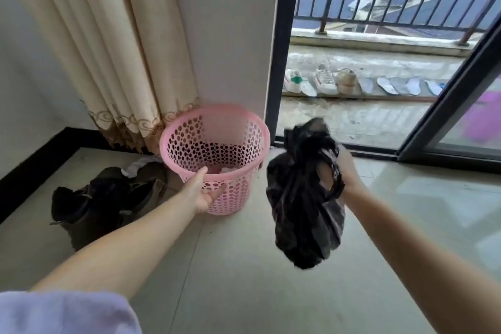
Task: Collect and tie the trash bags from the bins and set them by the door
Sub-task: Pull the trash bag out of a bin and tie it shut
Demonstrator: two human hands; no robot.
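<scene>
While left hand (202, 194) grips pink bin (217, 154) rim, right hand (344, 171) holds black bag (303, 211).

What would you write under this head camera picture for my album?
Left hand grips the pink basket while the right hand holds up a black trash bag.

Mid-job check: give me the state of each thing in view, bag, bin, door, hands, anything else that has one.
black trash bag: out of the bin, hanging in the air, top bunched
pink bin: upright, unlined, scraps at the bottom
left hand: grips the bin's rim
right hand: grips the bag's top
sliding door: open
curtain: drawn aside, bunched
dark boots: on the floor, slumped
</scene>
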